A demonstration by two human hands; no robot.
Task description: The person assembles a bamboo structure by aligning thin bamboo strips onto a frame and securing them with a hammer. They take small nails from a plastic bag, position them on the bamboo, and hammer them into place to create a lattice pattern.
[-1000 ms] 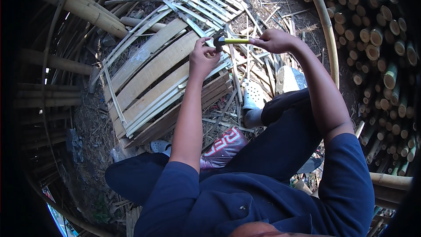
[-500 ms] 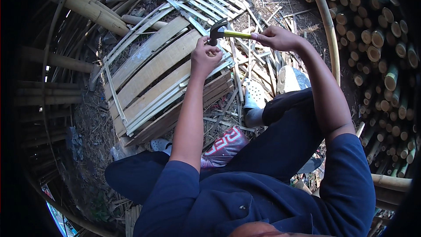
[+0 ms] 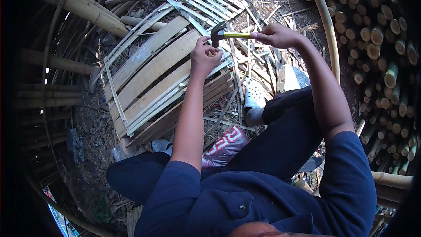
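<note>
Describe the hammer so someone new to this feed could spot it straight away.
Start from the slatted bamboo panel lying on the ground ahead of the seated person. At its right edge, the right hand holds the hammer just above the left hand, which rests on the slats. Its dark metal head and bright yellow-green handle stand out from the pale bamboo around it.

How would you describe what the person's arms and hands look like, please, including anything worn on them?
Both arms come out of short dark blue sleeves that end above the elbow; the forearms are bare. The left hand and right hand are bare too: no gloves, and no watch or rings that I can make out.
</note>
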